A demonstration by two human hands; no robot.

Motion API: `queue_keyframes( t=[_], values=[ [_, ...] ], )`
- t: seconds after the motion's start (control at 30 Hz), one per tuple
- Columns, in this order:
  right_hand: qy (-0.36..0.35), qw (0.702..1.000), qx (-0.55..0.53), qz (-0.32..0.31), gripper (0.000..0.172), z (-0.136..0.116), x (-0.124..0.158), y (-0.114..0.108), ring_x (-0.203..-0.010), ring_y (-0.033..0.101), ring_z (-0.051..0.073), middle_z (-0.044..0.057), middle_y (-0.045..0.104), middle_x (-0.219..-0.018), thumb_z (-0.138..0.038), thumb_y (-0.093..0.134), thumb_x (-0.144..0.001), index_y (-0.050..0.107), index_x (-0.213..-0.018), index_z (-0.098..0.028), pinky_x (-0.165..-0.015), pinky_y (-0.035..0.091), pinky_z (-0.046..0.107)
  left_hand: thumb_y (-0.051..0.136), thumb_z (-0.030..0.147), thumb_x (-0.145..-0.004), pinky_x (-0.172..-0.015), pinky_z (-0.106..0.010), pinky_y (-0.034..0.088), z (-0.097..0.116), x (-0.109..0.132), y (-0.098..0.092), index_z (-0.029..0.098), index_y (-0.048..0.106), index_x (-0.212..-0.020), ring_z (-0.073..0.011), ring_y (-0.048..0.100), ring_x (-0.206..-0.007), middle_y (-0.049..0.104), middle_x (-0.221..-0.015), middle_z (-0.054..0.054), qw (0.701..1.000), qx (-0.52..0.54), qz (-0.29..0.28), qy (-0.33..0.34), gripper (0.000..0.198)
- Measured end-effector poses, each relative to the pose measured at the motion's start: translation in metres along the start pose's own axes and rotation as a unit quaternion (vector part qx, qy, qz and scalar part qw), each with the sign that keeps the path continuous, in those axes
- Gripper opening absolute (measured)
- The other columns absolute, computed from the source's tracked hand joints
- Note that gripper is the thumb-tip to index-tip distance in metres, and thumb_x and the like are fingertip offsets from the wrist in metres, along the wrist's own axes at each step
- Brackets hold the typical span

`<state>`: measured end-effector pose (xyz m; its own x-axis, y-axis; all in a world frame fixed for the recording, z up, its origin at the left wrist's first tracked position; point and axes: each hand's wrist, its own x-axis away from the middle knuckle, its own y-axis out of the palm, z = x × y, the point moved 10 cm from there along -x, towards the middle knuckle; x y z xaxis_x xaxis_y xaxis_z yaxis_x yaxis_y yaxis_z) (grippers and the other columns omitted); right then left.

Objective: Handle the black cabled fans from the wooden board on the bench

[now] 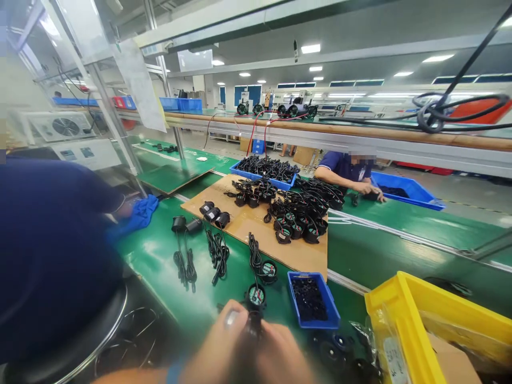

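My left hand and my right hand are close together at the bottom middle, both blurred. Their fingers close around a dark black part, whose shape is mostly covered by the hands. Just beyond the fingertips lies a round black housing with a green circuit board and red wires showing. A second such housing sits behind it, beside a bundled black cable. To the right stands a small blue bin of small black pieces.
Cardboard bears piles of cabled housings. Behind it is a blue tray of cables. A yellow bin stands at right. One co-worker sits left with a blue-gloved hand; another works across the bench.
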<state>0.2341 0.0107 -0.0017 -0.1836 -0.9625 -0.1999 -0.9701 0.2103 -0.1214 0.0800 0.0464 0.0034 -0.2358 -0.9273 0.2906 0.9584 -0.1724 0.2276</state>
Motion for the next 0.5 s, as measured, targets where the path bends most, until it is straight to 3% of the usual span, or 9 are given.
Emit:
queue_keyframes(
  t=[0.1, 0.2, 0.27, 0.4, 0.5],
  values=[
    [0.01, 0.999, 0.028, -0.022, 0.051, 0.028, -0.026, -0.01, -0.061, 0.068, 0.015, 0.007, 0.077, -0.095, -0.05, 0.084, -0.061, 0.078, -0.105, -0.025, -0.051, 0.056, 0.025, 0.066, 0.077, -0.075, -0.067, -0.025, 0.037, 0.006, -0.007, -0.007, 0.021, 0.057, -0.088, -0.0145, 0.046, -0.073, 0.053, -0.077, 0.003, 0.999, 0.022, 0.039, 0.012, 0.059],
    [0.044, 0.993, 0.066, 0.088, 0.049, 0.063, -0.025, -0.036, -0.05, 0.061, 0.012, 0.005, 0.072, -0.075, -0.061, 0.078, -0.063, 0.079, -0.092, -0.022, -0.04, 0.047, 0.022, 0.065, 0.076, -0.077, -0.064, -0.024, 0.036, 0.009, -0.006, -0.012, 0.022, 0.057, -0.093, -0.0138, 0.045, -0.07, 0.052, -0.075, 0.004, 0.998, 0.04, 0.049, 0.009, 0.057],
    [0.057, 0.985, 0.092, 0.138, 0.048, 0.074, -0.011, -0.037, -0.047, 0.058, 0.011, 0.004, 0.068, -0.07, -0.065, 0.072, -0.068, 0.077, -0.087, -0.021, -0.037, 0.042, 0.021, 0.065, 0.076, -0.077, -0.064, -0.024, 0.036, 0.01, -0.005, -0.017, 0.023, 0.057, -0.093, -0.0134, 0.045, -0.07, 0.052, -0.075, 0.004, 0.997, 0.045, 0.063, 0.006, 0.056],
    [0.039, 0.98, 0.093, 0.174, 0.057, 0.068, 0.015, -0.019, -0.063, 0.063, 0.011, 0.006, 0.068, -0.096, -0.057, 0.065, -0.08, 0.066, -0.122, -0.02, -0.043, 0.046, 0.019, 0.068, 0.077, -0.073, -0.064, -0.023, 0.037, 0.005, -0.005, -0.014, 0.022, 0.059, -0.092, -0.0138, 0.046, -0.07, 0.053, -0.075, 0.004, 0.998, 0.026, 0.059, 0.007, 0.059],
    [-0.013, 0.981, 0.103, 0.167, 0.053, 0.059, 0.012, -0.017, -0.064, 0.065, 0.011, 0.005, 0.069, -0.094, -0.058, 0.064, -0.081, 0.068, -0.119, -0.021, -0.043, 0.045, 0.018, 0.065, 0.076, -0.077, -0.066, -0.023, 0.039, 0.005, -0.007, -0.015, 0.022, 0.059, -0.093, -0.0147, 0.051, -0.072, 0.057, -0.076, 0.003, 0.997, 0.014, 0.068, 0.014, 0.057]
  ],
)
